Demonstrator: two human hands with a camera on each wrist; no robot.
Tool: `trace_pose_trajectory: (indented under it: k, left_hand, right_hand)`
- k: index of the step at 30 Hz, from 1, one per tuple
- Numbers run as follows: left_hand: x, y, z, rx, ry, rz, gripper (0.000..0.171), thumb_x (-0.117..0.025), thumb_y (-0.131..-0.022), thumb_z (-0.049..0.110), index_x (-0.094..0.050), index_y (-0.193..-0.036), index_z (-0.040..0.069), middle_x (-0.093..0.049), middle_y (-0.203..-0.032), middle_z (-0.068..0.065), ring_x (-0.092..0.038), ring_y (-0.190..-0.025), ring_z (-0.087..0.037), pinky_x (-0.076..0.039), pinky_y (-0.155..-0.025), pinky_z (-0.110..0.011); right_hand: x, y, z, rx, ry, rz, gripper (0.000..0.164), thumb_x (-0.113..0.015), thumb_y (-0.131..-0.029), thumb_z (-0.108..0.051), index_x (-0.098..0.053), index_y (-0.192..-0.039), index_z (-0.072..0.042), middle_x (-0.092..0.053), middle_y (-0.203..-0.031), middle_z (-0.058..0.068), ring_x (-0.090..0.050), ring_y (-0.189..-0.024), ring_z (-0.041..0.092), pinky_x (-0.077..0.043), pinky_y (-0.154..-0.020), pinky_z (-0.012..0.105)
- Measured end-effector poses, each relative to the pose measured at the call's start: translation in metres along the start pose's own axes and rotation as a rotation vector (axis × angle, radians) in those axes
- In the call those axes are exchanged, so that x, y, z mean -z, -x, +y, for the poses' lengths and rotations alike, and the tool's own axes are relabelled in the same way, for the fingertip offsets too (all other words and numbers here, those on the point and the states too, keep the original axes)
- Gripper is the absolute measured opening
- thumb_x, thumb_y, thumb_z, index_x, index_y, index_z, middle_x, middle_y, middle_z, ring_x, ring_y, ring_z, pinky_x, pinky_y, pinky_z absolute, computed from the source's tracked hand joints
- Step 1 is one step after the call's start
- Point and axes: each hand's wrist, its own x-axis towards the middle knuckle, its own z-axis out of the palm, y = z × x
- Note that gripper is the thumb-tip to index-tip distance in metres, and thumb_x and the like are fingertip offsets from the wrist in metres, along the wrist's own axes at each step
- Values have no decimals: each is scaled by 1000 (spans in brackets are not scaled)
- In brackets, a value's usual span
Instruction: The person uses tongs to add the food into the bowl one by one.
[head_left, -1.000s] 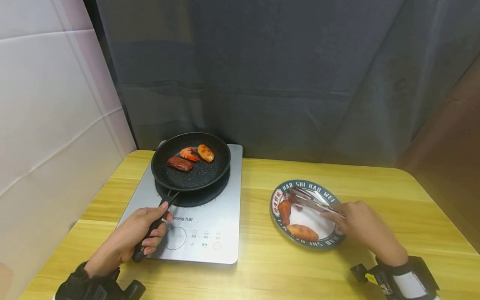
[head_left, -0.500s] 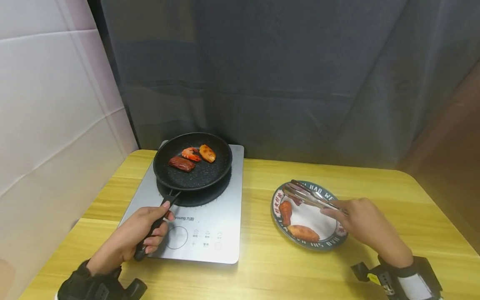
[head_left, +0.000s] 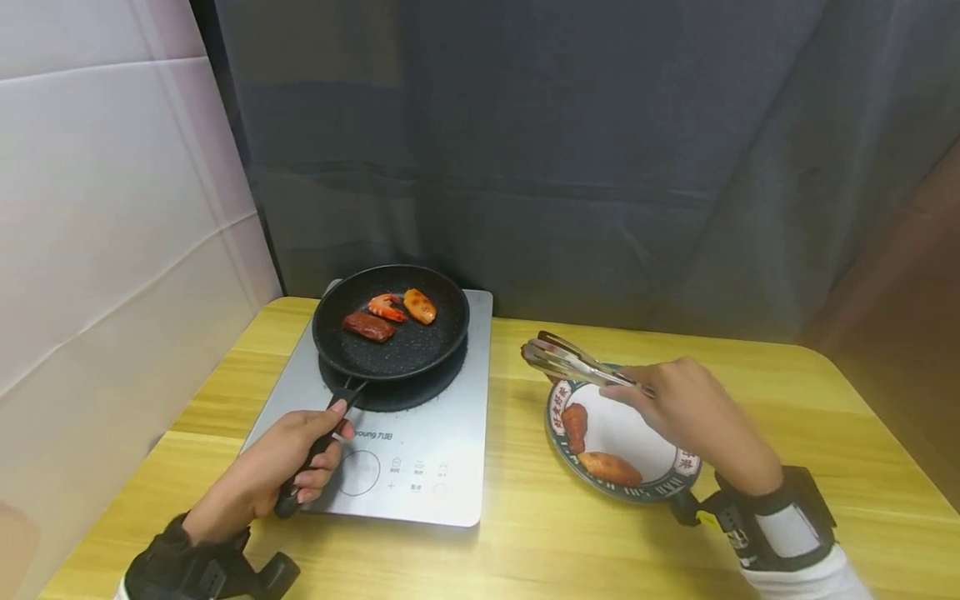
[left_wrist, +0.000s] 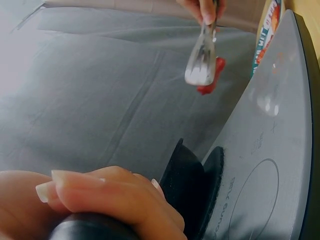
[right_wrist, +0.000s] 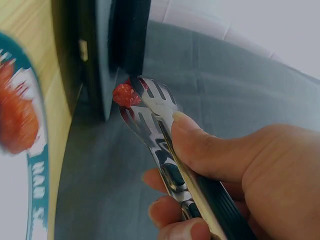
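My left hand [head_left: 300,454] grips the black handle [head_left: 307,471] of a frying pan [head_left: 375,367] over the induction cooktop. Inside the pan lie a dark red slab of meat [head_left: 368,326], a shrimp [head_left: 387,307] and a browned wing piece [head_left: 420,306]. With my right hand [head_left: 686,404] I hold metal tongs [head_left: 577,362] above the plate's far left rim. Their slotted tips pinch a red, glossy piece of meat [right_wrist: 125,95], mostly hidden by the tips in the head view. On the green-rimmed plate [head_left: 637,425] rest a drumstick [head_left: 576,427] and an orange-brown wing [head_left: 611,468].
The silver cooktop [head_left: 412,442] stands on the left of the wooden table [head_left: 525,533], its touch controls toward me. A dark grey cloth [head_left: 562,167] hangs behind the table, and a white panel [head_left: 112,208] borders the left side.
My right hand has lifted the tongs off the plate and moved left and away from me, taking the red piece along. My left hand stays on the pan handle; the head view shifts slightly.
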Motion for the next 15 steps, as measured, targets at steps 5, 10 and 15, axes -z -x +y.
trace_pose_trajectory:
  k: [5,10,15]
  left_hand:
    - [-2,-1,1,-1,11,0,45,-38,-103,45,-44,-99,1,-33,-60,4,-30,-42,-7,-32,-38,-21]
    - [-2,0,1,1,12,-2,45,-37,-102,46,-44,-100,1,-33,-59,4,-31,-42,-7,-32,-38,-21]
    - [-1,0,0,4,14,4,45,-38,-102,46,-44,-100,2,-33,-60,4,-31,-42,-7,-33,-37,-21]
  right_hand:
    - [2,-15,-14,40,-2,-4,34,-67,-90,-34,-73,-103,-3,-46,-55,-7,-43,-53,12,-38,-53,29]
    - [2,-33,-30,90,-13,23,28,-69,-88,-33,-74,-94,-7,-40,-53,-8,-40,-51,11,-35,-48,28]
    - [2,-52,-47,111,-50,-11,26,-70,-88,-35,-73,-87,-10,-30,-52,-8,-32,-46,8,-27,-42,26]
